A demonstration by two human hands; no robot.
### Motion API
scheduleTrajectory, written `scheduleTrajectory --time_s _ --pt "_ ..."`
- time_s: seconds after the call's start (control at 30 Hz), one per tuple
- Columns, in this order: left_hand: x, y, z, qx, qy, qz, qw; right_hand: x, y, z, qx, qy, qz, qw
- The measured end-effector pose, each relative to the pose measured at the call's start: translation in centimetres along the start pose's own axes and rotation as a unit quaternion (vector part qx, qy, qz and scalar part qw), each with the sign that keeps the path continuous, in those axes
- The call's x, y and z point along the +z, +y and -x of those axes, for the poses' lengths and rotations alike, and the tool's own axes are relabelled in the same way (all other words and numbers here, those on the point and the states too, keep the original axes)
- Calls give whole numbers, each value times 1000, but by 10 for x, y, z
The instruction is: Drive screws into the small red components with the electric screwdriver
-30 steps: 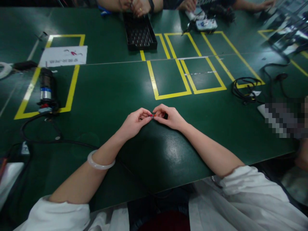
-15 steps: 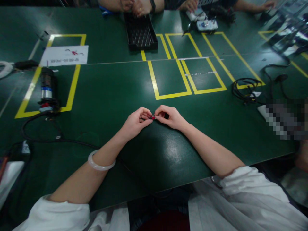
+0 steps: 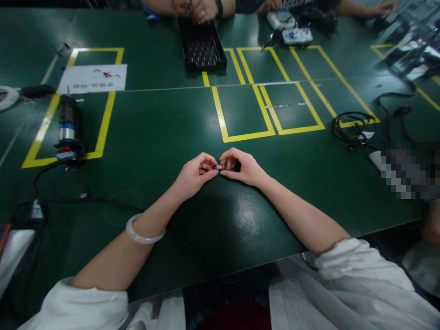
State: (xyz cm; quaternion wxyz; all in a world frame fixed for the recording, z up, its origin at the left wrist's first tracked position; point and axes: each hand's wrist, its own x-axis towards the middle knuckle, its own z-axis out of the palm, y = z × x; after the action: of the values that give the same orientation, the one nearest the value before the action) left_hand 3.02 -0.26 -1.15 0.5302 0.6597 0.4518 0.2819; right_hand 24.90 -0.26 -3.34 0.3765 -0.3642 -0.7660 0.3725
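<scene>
Near the middle of the green table (image 3: 192,220), both my hands meet at a small whitish and orange part (image 3: 220,167). My left hand (image 3: 192,176) pinches its left end between thumb and fingertips; a white bangle (image 3: 145,238) circles that wrist. The thumb and bent forefinger of my right hand (image 3: 244,167) curl around the orange end from above and below. Between the fingertips only a little of the part shows, too small to name its exact kind. Something dark shows at the left fingertips, too small to make out.
A black cylindrical device (image 3: 68,121) with a cable stands left inside yellow tape. Behind it lies a printed sheet (image 3: 92,78). A black tray (image 3: 204,66) sits across the table by another person's hands (image 3: 202,10). Coiled black cable (image 3: 350,126) lies at right.
My right forefinger has lifted slightly and the gap to the thumb has widened. Orange and whitish parts now show where red was visible before. My left hand has hardly moved.
</scene>
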Motion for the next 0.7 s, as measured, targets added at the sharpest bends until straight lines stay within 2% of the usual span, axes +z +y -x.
scheduleTrajectory --time_s 0.7 --pt "-2 4 1 -1 -12 -1 1000 2 3 1 -50 0 56 997"
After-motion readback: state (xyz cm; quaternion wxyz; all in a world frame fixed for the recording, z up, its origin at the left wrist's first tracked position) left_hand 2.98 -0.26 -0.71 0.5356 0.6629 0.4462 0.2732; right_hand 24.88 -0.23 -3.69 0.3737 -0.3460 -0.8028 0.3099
